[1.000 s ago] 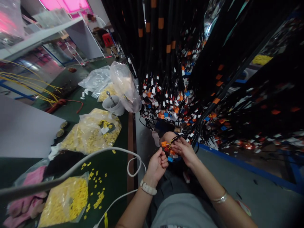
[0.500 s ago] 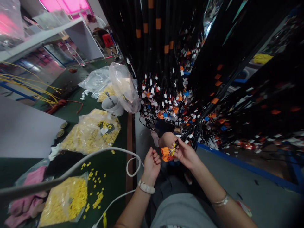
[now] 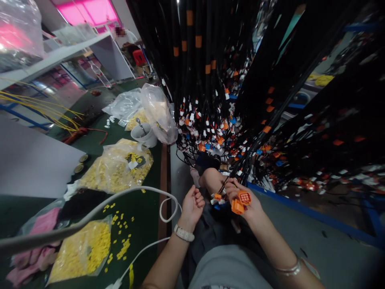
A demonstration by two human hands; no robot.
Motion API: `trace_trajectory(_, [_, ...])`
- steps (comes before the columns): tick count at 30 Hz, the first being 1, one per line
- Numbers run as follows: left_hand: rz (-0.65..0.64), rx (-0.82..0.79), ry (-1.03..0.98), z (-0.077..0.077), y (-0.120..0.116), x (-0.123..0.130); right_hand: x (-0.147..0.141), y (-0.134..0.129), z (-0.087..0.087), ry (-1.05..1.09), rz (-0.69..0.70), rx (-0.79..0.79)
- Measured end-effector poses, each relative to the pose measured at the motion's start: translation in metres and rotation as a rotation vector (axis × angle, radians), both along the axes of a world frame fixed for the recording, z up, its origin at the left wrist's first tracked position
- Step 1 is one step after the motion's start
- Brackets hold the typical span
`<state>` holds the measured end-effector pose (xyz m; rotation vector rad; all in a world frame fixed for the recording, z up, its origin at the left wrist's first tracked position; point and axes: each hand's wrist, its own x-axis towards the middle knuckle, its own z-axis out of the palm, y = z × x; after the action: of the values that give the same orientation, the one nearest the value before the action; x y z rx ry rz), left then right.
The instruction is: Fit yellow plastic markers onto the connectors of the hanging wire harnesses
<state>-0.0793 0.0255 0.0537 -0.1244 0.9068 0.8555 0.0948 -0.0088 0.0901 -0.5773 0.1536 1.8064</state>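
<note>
In the head view my right hand (image 3: 251,208) is closed around the wires of a black cable, with two orange connectors (image 3: 241,202) lying over its fingers and palm. One connector's face shows a grid of cavities. A smaller orange connector (image 3: 217,196) hangs just left of this hand, with white and blue ones near it. My left hand (image 3: 192,206) is held apart on the left, fingers curled in. Whatever those fingers may hold is hidden. Black wire harnesses (image 3: 195,72) hang in front, ending in many white, orange and blue connectors.
On the left lie plastic bags of small yellow parts (image 3: 81,253), with loose ones scattered beside them. A white cup (image 3: 144,136) holds a metal spoon. A thick grey cable (image 3: 99,208) curves past my left hand. A blue rack rail (image 3: 300,210) runs low on the right.
My right hand has shifted slightly right and turned, bringing the orange connectors over its palm. A smaller orange connector now shows beside it. My left hand stays curled in nearly the same place.
</note>
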Motion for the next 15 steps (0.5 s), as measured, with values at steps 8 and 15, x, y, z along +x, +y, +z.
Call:
trace_trajectory(8, [-0.266, 0.194, 0.091, -0.002, -0.008, 0.007, 0.010, -0.031, 0.007, 0.146, 0.019, -0.041])
trace_trajectory(15, [-0.702, 0.520, 0.392, -0.001, -0.022, 0.016, 0.005, -0.052, 0.026, 0.116, 0.068, 0.016])
